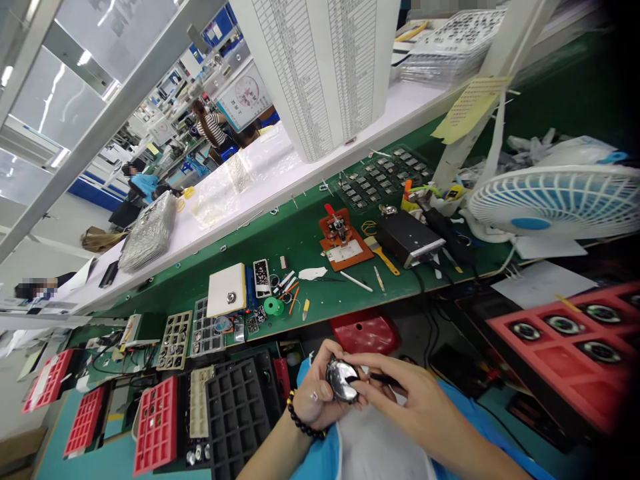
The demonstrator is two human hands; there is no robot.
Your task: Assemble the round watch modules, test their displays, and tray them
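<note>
Low in the middle of the head view, my left hand point(316, 395) is closed around a round, shiny silver piece with a dark rim, which looks like a watch case point(342, 382). A beaded bracelet is on that wrist. My right hand point(403, 385) comes in from the right, fingers pinched on a slim black tool point(385, 379). The tool's dark front end lies over the shiny face of the watch case; whether it touches cannot be made out. Both hands are above my lap, just in front of the green bench point(320, 303).
On the bench are an orange fixture point(345, 243), a black box point(407, 237), a brush point(384, 257) and a green spool point(273, 306). A fan point(555, 203) stands right. Black point(237, 417) and red point(156, 427) trays lie left, another red tray point(530, 327) right. People sit farther back.
</note>
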